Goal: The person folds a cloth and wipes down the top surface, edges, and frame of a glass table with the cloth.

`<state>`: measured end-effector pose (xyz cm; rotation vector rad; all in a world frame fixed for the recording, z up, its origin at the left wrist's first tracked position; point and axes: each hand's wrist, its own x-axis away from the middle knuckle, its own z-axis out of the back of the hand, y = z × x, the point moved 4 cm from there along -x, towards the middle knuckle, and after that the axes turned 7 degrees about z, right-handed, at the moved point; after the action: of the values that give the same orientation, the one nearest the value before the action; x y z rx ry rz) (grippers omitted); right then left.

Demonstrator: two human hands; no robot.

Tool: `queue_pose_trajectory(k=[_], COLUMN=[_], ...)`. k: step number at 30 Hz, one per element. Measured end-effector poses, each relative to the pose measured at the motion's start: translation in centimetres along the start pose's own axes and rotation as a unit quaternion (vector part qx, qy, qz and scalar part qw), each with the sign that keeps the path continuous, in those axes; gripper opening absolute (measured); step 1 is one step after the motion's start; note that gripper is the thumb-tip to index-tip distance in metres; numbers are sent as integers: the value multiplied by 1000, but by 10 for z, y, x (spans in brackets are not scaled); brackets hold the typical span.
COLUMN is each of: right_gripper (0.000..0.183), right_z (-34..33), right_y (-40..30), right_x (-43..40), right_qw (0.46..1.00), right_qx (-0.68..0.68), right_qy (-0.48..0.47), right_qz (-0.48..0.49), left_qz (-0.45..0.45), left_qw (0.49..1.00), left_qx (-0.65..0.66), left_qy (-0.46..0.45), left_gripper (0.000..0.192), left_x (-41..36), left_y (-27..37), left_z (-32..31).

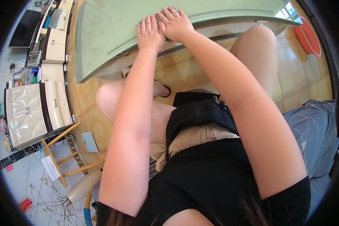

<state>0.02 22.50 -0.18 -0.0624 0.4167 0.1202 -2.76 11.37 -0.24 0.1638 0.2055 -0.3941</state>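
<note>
Both of my hands lie side by side on a striped cloth (139, 23) at the near edge of a pale green glass tabletop (115, 31). My left hand (150, 35) presses on the cloth's left part with its fingers pointing away from me. Just right of it and touching it, my right hand (175, 25) rests palm down on the cloth, its fingers spread a little. Most of the cloth is hidden beneath the hands; its edge shows past the fingertips. Whether the fingers grip the cloth cannot be seen.
My knees are close to the table's near edge. An orange plastic basin (308, 36) stands on the tiled floor at the right. Cream cabinets (28, 110), a wooden stool (52, 161) and a vase with dry branches (83, 185) are at the left. Blue-grey fabric (313, 138) lies at my right.
</note>
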Motion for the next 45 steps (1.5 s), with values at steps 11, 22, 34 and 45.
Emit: queue_pose_trajectory(k=[11,22,34,45], right_gripper=[53,52,53,52], right_z=[-2,-10,-1,-15], right_y=[7,13,5,17], right_x=[-29,-46,-56,-71], right_qw=[997,997,997,996], right_qx=[-49,-57,-67,-73], right_qy=[-55,-55,-46,-58], right_qz=[7,5,17,-4], left_qz=[-4,-32,-47,-24], left_qw=[1000,999,997,999], left_qx=[16,7,-59,-40], left_qy=[1,43,34,18], left_gripper=[63,56,58,61], left_x=[-34,-48,-57,-72], left_y=[-9,-12,-25,-20], left_z=[-10,-13,-17,-15])
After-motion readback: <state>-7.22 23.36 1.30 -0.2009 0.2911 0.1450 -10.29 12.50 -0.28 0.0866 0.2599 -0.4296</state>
